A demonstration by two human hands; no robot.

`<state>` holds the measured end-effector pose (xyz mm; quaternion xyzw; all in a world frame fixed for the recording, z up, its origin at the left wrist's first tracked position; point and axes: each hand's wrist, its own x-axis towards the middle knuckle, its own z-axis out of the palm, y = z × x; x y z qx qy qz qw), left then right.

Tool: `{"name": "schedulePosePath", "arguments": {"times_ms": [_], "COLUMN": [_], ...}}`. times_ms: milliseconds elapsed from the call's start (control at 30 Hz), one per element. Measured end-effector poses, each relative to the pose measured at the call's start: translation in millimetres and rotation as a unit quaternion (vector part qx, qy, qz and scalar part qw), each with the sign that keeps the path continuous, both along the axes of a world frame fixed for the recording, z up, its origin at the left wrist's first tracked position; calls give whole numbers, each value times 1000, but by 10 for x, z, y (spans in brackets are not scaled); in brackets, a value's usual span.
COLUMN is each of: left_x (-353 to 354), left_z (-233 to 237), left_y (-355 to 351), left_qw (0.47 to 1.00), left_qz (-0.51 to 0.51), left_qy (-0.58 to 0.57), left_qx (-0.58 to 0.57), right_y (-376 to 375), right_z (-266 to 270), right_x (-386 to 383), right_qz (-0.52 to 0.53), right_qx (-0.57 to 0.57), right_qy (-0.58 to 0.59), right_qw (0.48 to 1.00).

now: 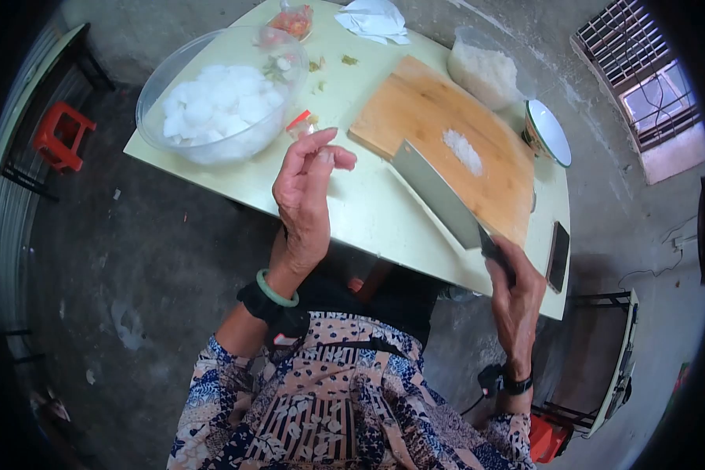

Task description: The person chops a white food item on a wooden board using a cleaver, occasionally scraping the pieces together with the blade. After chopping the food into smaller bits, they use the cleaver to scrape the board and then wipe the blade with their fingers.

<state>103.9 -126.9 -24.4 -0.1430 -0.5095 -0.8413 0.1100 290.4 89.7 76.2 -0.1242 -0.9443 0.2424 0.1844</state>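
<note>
My right hand [518, 283] is wrapped around the dark handle of a cleaver [437, 194]. The broad blade points up and left, along the near edge of a wooden cutting board [403, 102]. A small heap of white chopped bits [463, 152] lies on the board, beyond the blade. My left hand [305, 196] is raised in front of the table's near edge, fingers bent and apart, with nothing seen in it. Behind it is a large clear bowl [150, 125] of white chunks [221, 106]. A small packet with a red edge [301, 125] lies near my left fingertips.
A clear bag of white shreds [484, 74] stands behind the board, beside an enamel bowl [547, 131]. A phone [558, 257] lies at the table's right. Bags with reddish contents [291, 22] and white paper [373, 19] are at the back. A red stool [61, 137] stands left.
</note>
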Motion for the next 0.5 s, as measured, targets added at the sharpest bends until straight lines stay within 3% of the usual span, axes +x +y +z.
{"name": "schedulePosePath", "arguments": {"times_ms": [100, 200, 500], "left_x": [-15, -16, -176], "left_z": [-44, 117, 73], "left_y": [-21, -20, -100], "left_qw": [998, 984, 994], "left_qz": [-51, -153, -14], "left_qy": [-14, -40, -58], "left_qx": [37, -86, -94], "right_y": [4, 11, -106], "right_z": [28, -6, -138], "right_x": [96, 43, -281], "right_qz": [-21, -16, 43], "right_qx": [-4, 28, 76], "right_qy": [-9, 4, 41], "right_qw": [1000, 999, 995]}}
